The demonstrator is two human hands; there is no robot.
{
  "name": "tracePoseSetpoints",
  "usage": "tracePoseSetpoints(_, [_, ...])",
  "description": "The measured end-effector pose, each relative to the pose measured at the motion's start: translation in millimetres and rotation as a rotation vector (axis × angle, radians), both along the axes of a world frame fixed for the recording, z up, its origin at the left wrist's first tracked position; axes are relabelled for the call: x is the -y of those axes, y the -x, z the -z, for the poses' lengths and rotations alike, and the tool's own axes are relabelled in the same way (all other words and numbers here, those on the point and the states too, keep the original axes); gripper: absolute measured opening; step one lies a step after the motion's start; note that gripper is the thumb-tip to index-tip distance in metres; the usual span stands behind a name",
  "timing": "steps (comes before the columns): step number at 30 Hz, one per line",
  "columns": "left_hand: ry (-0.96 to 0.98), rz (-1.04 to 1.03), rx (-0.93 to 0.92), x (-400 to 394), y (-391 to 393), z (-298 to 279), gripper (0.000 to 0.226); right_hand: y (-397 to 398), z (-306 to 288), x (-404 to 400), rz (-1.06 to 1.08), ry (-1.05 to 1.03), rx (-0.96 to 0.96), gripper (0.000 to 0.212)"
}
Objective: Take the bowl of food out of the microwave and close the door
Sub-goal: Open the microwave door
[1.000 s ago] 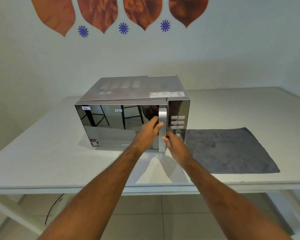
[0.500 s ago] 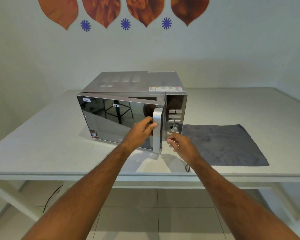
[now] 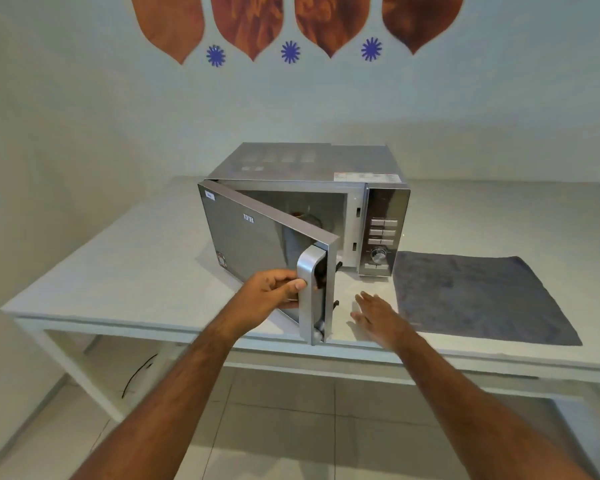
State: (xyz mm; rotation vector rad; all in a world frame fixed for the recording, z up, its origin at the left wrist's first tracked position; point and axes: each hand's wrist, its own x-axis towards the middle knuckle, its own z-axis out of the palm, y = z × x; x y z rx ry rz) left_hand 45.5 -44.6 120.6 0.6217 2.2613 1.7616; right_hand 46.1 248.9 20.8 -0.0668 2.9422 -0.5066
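A silver microwave stands on the white table. Its mirrored door hangs about half open, swung toward me on its left hinge. My left hand is wrapped around the door's vertical silver handle. My right hand hovers flat, fingers spread, above the table just right of the door's edge, holding nothing. Inside the cavity the rim of a bowl peeks over the door's top edge; the door hides the rest of it.
A dark grey cloth lies flat on the table right of the microwave. The control panel with buttons and a dial faces me. A black cable hangs below the table on the left. The floor is tiled.
The door has swung from shut to about half open, pulled by my left hand on the handle. My right hand left the control panel and dropped toward the table, fingers spread.
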Motion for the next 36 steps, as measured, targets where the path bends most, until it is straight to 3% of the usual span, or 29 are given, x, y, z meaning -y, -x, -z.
tracePoseSetpoints(5, [0.034, -0.016, 0.014, 36, -22, -3, 0.033, 6, 10, 19, -0.04, -0.151, -0.044, 0.067])
tracePoseSetpoints(17, [-0.154, -0.158, 0.082, 159, -59, 13, 0.066, 8, 27, 34, -0.027, -0.174, -0.079, 0.073])
tracePoseSetpoints(25, [-0.362, -0.48, 0.117, 215, -68, 16, 0.053, 7, 36, 36, -0.016, -0.233, -0.098, 0.074])
tracePoseSetpoints(33, [-0.426, -0.552, 0.125, 248, -64, 15, 0.067, 9, 39, 36, -0.004, -0.203, -0.08, 0.074])
tracePoseSetpoints(36, [-0.428, -0.583, 0.143, 248, -65, 13, 0.06, 9, 39, 35, -0.007, -0.176, -0.074, 0.075])
